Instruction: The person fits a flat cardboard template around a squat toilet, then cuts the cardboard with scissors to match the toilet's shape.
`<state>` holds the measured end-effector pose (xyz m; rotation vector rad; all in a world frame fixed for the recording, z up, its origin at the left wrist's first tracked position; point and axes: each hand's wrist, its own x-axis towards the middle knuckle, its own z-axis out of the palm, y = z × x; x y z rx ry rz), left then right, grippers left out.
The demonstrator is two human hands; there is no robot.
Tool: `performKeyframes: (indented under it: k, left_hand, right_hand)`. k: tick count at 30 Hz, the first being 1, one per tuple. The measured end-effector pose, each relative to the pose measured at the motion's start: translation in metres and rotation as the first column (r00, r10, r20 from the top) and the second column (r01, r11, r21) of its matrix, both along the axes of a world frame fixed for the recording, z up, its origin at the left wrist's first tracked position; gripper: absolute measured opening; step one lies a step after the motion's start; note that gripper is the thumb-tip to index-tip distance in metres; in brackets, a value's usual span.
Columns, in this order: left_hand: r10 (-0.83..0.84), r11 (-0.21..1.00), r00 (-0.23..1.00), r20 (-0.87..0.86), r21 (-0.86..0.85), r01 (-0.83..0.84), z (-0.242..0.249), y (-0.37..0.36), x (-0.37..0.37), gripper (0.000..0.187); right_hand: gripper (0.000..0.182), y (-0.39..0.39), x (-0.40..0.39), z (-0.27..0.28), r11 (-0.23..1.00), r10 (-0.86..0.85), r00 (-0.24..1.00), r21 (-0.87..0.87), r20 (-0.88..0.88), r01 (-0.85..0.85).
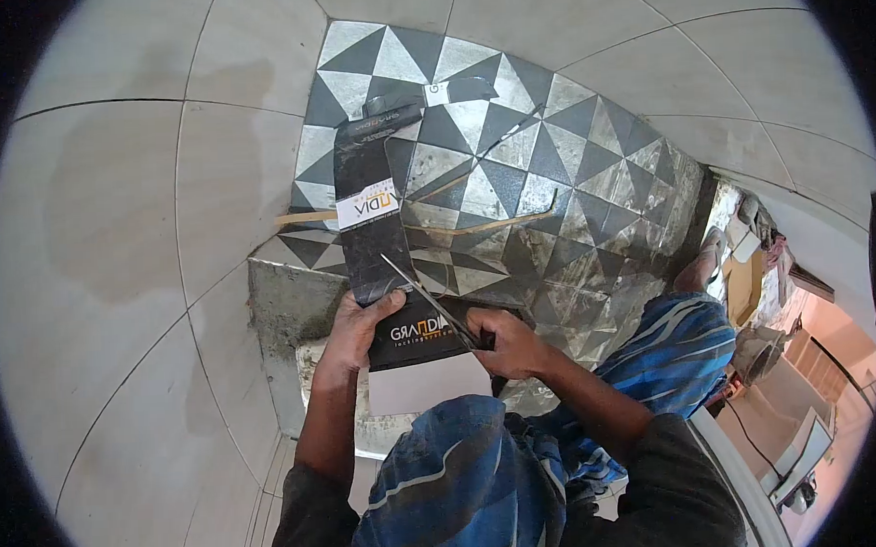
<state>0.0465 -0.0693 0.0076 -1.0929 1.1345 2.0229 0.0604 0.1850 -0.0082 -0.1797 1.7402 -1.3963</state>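
Note:
My left hand (356, 332) grips the edge of a black cardboard box sleeve (372, 252), thumb on top near the middle. White and orange "Grandia" lettering marks the cardboard, and a pale blank panel (427, 385) shows at its near end. In my right hand (508, 343) is a pair of scissors (421, 291), fingers wrapped round the handles. Its long blades point up and left, lying across the cardboard just right of my left thumb. The far part of the cardboard is a long strip stretching out over the tiled surface.
Black-and-white triangle tiles (521, 174) cover the surface ahead, with a small cut cardboard scrap (461, 89) and thin brown strips (485, 227) on it. Large beige tiles (117, 188) line the walls. My knee (454, 466) is close below the cardboard. Clutter (746, 253) lies at the right.

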Motion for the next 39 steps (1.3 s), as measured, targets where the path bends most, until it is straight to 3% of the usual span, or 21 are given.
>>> performKeyframes:
  k: [9,15,18,31,39]
  left_hand:
    - [0.007,1.000,1.000,-0.004,-0.006,-0.007,0.003,-0.001,-0.002,0.023]
    - [0.030,0.999,1.000,-0.003,0.021,-0.029,0.001,0.001,-0.001,0.024]
    - [0.027,0.999,0.999,-0.019,0.034,-0.026,-0.003,-0.001,0.003,0.024]
    - [0.034,0.999,0.999,-0.012,0.018,-0.034,-0.002,0.002,0.002,0.025]
    - [0.039,0.997,0.999,0.017,0.066,-0.040,0.000,0.005,0.000,0.027]
  right_hand:
    - [0.042,-0.001,0.003,-0.002,1.000,-0.026,0.998,-0.015,0.056,0.027]
    - [0.039,-0.002,0.008,-0.007,0.999,-0.032,0.998,-0.009,-0.049,0.032]
    - [0.038,-0.005,0.001,-0.001,0.999,-0.036,0.999,0.000,0.028,0.036]
    - [0.033,-0.002,0.008,-0.009,0.997,-0.053,0.998,-0.051,-0.020,0.051]
    - [0.034,-0.007,0.014,-0.009,0.991,-0.113,0.989,-0.063,0.093,0.119]
